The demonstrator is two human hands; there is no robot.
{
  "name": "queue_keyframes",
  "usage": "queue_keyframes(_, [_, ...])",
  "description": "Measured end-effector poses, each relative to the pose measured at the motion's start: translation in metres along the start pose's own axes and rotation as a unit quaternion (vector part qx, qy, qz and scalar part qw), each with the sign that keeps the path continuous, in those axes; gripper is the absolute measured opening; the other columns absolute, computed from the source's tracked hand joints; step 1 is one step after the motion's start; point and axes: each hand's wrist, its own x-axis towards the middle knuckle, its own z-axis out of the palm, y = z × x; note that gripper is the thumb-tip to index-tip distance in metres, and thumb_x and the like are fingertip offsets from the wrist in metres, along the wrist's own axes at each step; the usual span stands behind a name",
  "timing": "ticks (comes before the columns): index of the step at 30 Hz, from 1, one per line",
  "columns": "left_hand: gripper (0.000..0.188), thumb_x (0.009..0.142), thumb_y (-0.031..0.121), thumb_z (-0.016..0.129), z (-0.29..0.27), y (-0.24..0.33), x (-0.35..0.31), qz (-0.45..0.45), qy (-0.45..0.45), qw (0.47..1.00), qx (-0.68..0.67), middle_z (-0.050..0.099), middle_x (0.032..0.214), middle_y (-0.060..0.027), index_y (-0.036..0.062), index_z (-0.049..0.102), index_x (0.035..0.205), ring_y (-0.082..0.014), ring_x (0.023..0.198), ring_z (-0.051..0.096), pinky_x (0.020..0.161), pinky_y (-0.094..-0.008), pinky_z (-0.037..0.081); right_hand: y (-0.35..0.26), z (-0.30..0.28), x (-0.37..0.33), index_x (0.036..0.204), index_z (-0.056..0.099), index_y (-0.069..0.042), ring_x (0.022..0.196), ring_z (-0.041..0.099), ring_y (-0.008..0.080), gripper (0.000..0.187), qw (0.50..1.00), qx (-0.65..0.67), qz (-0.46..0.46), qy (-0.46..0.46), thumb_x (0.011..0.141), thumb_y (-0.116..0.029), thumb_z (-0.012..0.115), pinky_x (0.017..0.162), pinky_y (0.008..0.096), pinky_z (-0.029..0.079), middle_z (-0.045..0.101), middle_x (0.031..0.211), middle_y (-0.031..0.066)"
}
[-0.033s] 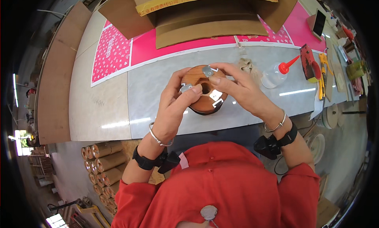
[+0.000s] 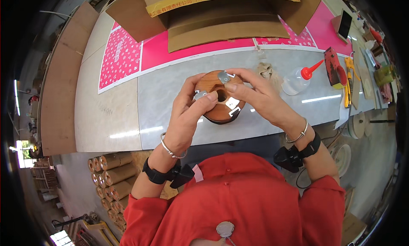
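Between both hands is a round reddish-brown wooden disc [image 2: 218,113] with a dark hole [image 2: 221,95] through its middle. Three shiny metal clips sit around its top face: one at the far side [image 2: 224,77], one at the left [image 2: 200,95] and one at the near right [image 2: 232,103]. My left hand [image 2: 187,107] grips the disc's left side, thumb laid over the top beside the hole. From the right, my right hand [image 2: 257,95] closes on the far right edge, its thumb near the far clip. The undersides of the fingers are partly hidden.
An open cardboard box [image 2: 226,35] stands at the back on a pink patterned sheet [image 2: 123,54]. To the right are a clear squeeze bottle with red nozzle [image 2: 294,82], a red tool [image 2: 333,67] and a yellow-handled tool [image 2: 347,95]. Wrapped cylinders [image 2: 119,174] are stacked below left.
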Motion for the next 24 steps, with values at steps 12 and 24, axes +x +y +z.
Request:
queue_keyframes(12, [0.046,0.084,0.018,0.063,0.0,0.002,0.007,-0.018,0.021,1.0,0.01,0.055,0.11,-0.0084,-0.0011,0.048,0.122,-0.012,0.096,0.056,0.084,-0.0259,0.046,-0.005,-0.003,0.008,0.106,0.058,0.001,0.075,0.053,0.0066,0.034,0.988,0.114,0.09,-0.051,0.089,-0.029,0.061,0.064,0.0219,0.042,0.058,0.084,0.0026])
queue_keyframes(24, [0.047,0.084,0.02,0.063,-0.013,-0.014,0.009,-0.036,0.011,0.998,-0.049,0.055,0.111,-0.0073,0.0009,0.048,0.125,-0.0123,0.099,0.054,0.087,-0.0261,0.044,0.007,0.012,0.011,0.089,0.055,0.002,0.074,0.053,0.0091,0.033,0.998,0.027,0.056,-0.002,0.087,-0.03,0.062,0.062,0.0239,0.044,0.051,0.085,0.0075])
